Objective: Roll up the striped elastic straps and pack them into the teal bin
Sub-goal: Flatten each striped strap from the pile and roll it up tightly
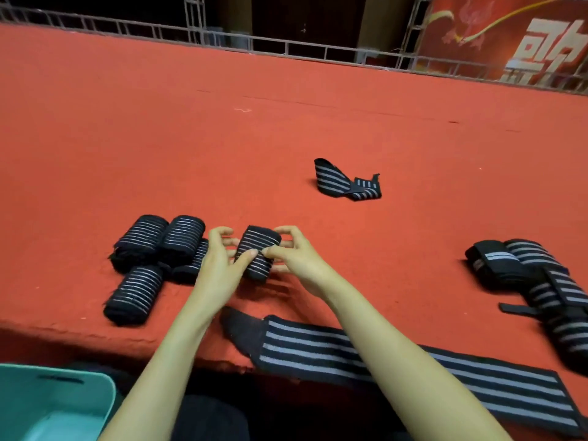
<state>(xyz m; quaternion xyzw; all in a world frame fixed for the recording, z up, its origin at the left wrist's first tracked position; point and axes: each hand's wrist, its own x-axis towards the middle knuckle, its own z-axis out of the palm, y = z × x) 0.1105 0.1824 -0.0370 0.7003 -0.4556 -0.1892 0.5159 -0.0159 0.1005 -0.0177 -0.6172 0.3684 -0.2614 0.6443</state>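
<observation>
A black strap roll with thin white stripes (256,249) sits on the red carpeted platform (222,138). My left hand (219,265) grips its left side and my right hand (296,259) grips its right side, both thumbs on top. Several finished rolls (159,243) lie just left of my left hand. A flat unrolled strap (318,348) lies across the front edge under my right forearm. A loose, partly folded strap (343,181) lies further back. A pile of unrolled straps (541,281) is at the right. The teal bin (47,402) stands below the platform at bottom left.
A metal truss railing (286,49) runs along the platform's far edge, with a red banner (509,36) at the back right. The platform's front edge drops off near my arms, with dark floor below.
</observation>
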